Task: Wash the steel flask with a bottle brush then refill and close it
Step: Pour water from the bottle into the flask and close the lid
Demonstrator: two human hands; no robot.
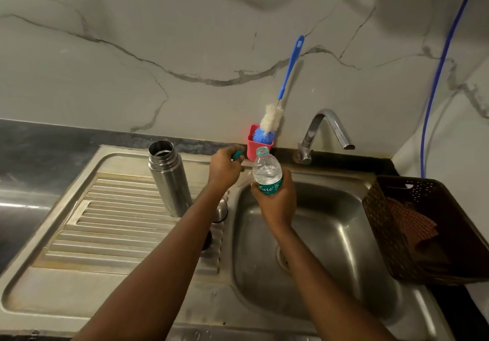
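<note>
steel flask (169, 179) | upright, left of left grip (225, 168) (cap (237, 154)) | right grip (275, 203): bottle (266, 171)

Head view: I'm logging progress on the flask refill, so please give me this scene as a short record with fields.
flask: steel flask, upright on the drainboard, mouth open
left hand: pinches a teal cap
right hand: grips the plastic bottle, upright, uncapped
brush: bottle brush, head down in the red cup
tap: no water seen running
basket: brown basket right of the sink, cloth inside

open flask (169, 179), hands (275, 200) holding bottle (266, 172)
</note>
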